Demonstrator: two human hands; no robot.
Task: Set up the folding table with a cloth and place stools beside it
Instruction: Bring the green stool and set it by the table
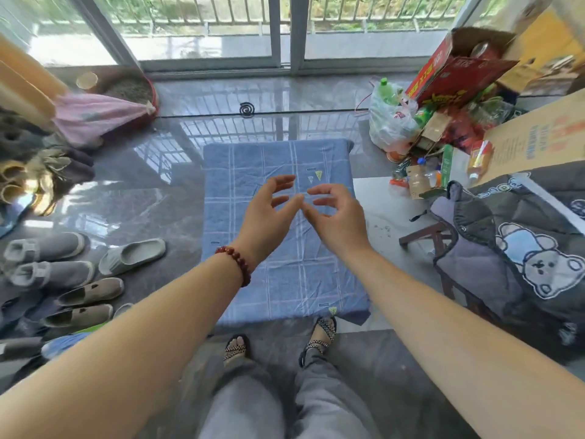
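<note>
Blue cloth (278,153); left hand (269,217), right hand (340,226) above, grips loose, empty; plastic bag (387,128) of green bottles (384,90); red carton (459,80) holding a can (481,50).

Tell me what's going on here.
A person stands over the blue checked cloth, already spread flat. The left hand and right hand hover above it, fingers loosely curled, holding nothing. A dark wooden frame, possibly a stool, sits to the right, partly under a bear-print quilt.
</note>
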